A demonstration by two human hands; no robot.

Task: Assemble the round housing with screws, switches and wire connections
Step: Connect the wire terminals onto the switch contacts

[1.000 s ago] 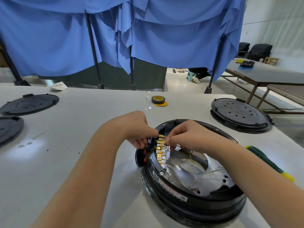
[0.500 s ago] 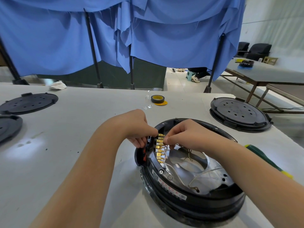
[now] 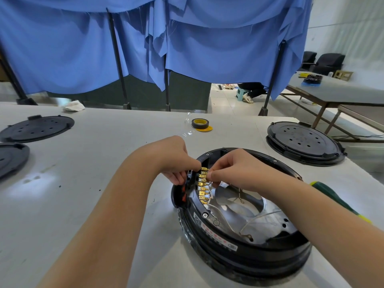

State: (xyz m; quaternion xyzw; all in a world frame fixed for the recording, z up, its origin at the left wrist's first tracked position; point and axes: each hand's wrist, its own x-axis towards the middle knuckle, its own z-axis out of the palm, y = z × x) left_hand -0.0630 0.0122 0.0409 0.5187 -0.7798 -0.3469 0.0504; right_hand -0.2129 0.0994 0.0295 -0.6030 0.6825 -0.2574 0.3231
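step: wiring brass spade terminals, frame centre | left hand fingers grip black round plastic housing | right hand pinches a connector | advice: push straight, brace rim

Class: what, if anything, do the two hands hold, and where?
Both hands pinch the top of the brass terminal row on the round housing.

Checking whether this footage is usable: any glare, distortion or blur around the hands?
Head view: wide-angle bending at the edges; glare patch on the table at left; shiny metal plate reflects light; both hands and brass terminals look sharp.
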